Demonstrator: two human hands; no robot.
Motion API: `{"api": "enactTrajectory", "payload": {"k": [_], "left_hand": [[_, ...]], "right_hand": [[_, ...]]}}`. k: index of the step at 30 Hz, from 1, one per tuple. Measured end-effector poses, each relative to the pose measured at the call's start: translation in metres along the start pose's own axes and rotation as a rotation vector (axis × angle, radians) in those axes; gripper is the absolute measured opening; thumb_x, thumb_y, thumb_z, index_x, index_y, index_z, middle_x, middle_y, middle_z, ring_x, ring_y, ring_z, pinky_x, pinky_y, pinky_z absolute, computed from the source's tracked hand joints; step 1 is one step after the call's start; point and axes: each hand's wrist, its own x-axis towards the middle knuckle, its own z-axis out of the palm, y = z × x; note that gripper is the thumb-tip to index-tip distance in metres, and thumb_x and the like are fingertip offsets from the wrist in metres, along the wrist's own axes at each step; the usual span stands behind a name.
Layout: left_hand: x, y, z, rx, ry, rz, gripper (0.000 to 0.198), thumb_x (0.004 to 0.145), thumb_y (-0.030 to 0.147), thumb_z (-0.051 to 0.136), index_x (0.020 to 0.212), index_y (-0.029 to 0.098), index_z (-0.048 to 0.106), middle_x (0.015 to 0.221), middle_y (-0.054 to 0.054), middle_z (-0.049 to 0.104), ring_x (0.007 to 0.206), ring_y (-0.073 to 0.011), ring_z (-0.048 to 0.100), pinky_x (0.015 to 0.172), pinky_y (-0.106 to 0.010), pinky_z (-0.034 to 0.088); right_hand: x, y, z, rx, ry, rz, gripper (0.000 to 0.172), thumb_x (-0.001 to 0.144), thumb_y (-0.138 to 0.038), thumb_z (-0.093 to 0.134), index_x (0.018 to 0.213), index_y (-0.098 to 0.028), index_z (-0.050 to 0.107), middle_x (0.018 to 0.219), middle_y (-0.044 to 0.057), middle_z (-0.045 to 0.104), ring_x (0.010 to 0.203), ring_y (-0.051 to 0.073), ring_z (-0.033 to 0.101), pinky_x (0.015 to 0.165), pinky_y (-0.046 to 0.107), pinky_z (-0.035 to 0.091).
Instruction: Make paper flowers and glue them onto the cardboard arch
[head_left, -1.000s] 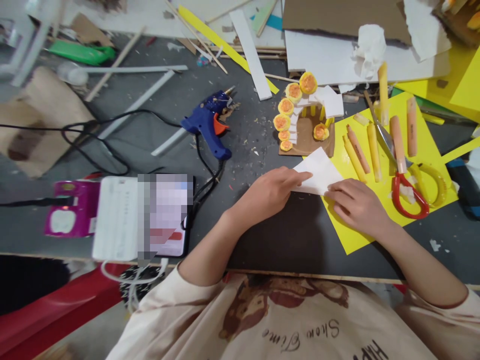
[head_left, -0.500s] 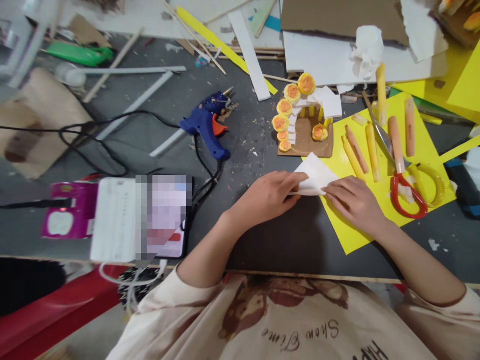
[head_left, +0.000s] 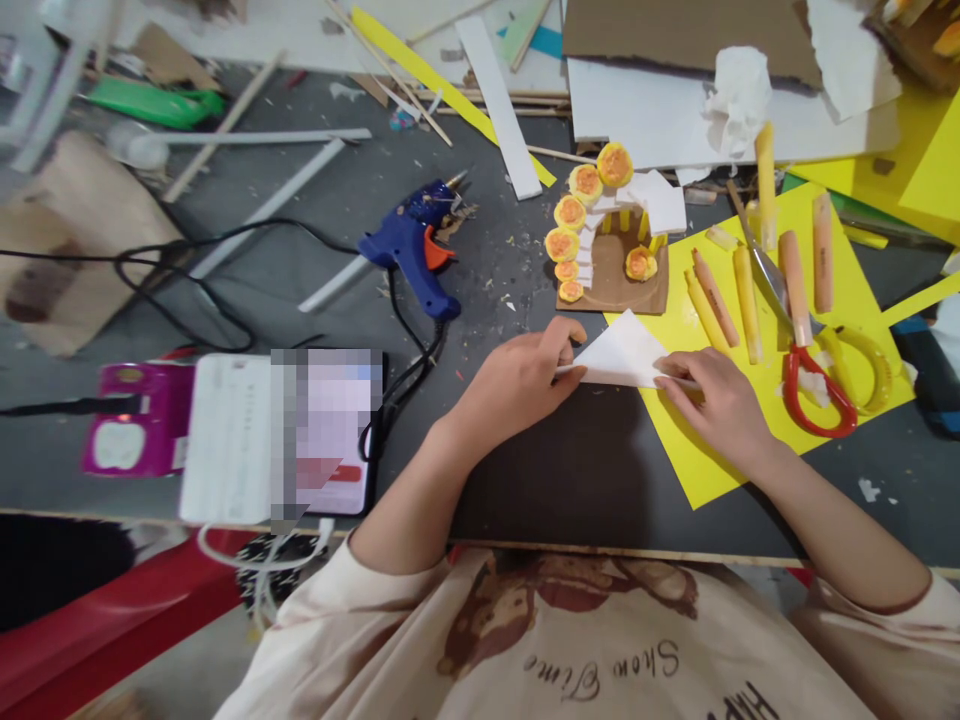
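Note:
A small white sheet of paper [head_left: 621, 352], folded to a triangle with its tip pointing away from me, is stretched between my hands. My left hand [head_left: 529, 375] pinches its left corner between thumb and fingers. At the right corner my right hand [head_left: 709, 395] grips it the same way, above the edge of a yellow sheet [head_left: 694, 470]. Just beyond the paper stands a little cardboard model [head_left: 626, 290] with white steps and yellow-orange discs [head_left: 570, 213] along its left side.
Scissors [head_left: 817, 400] and several crayon-like sticks [head_left: 823, 255] lie on the yellow sheet. To the left are a blue glue gun [head_left: 412, 245] with a looping cable, a phone [head_left: 337, 430] and a white power bank [head_left: 229, 435]. Paper strips [head_left: 499, 110] and cardboard [head_left: 690, 40] lie at the back.
My hands have moved slightly apart along the paper, to its two corners. More of the white triangle shows between them now.

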Motion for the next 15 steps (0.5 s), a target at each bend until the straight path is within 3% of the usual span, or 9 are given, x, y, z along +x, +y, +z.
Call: {"api": "enactTrajectory", "payload": {"k": [5, 10, 15], "left_hand": [[0.0, -0.001, -0.001, 0.021, -0.028, -0.018, 0.026, 0.082, 0.014, 0.056, 0.105, 0.021, 0.046, 0.07, 0.006, 0.054, 0.065, -0.013, 0.058, 0.062, -0.021, 0.04], [0.002, 0.0, -0.003, 0.072, -0.037, -0.03, 0.026, 0.079, 0.012, 0.055, 0.103, 0.02, 0.052, 0.071, 0.003, 0.056, 0.069, -0.0158, 0.058, 0.068, -0.025, 0.043], [0.001, 0.0, -0.001, 0.099, -0.012, 0.19, 0.027, 0.086, 0.007, 0.046, 0.107, 0.017, 0.059, 0.096, -0.007, 0.065, 0.09, -0.0214, 0.06, 0.081, -0.033, 0.047]], "right_hand": [[-0.001, 0.001, -0.002, -0.005, -0.007, 0.025, 0.007, 0.094, -0.024, 0.052, 0.098, -0.021, 0.058, 0.086, 0.007, 0.071, 0.077, 0.023, 0.062, 0.071, 0.036, 0.047], [-0.001, -0.005, -0.005, -0.15, 0.012, -0.027, 0.013, 0.088, -0.012, 0.054, 0.096, -0.021, 0.06, 0.085, 0.007, 0.068, 0.081, 0.024, 0.058, 0.072, 0.037, 0.044], [-0.004, -0.011, 0.001, -0.192, -0.033, -0.194, 0.031, 0.093, -0.011, 0.052, 0.117, -0.026, 0.063, 0.098, 0.007, 0.066, 0.089, 0.022, 0.057, 0.077, 0.037, 0.043]]}}
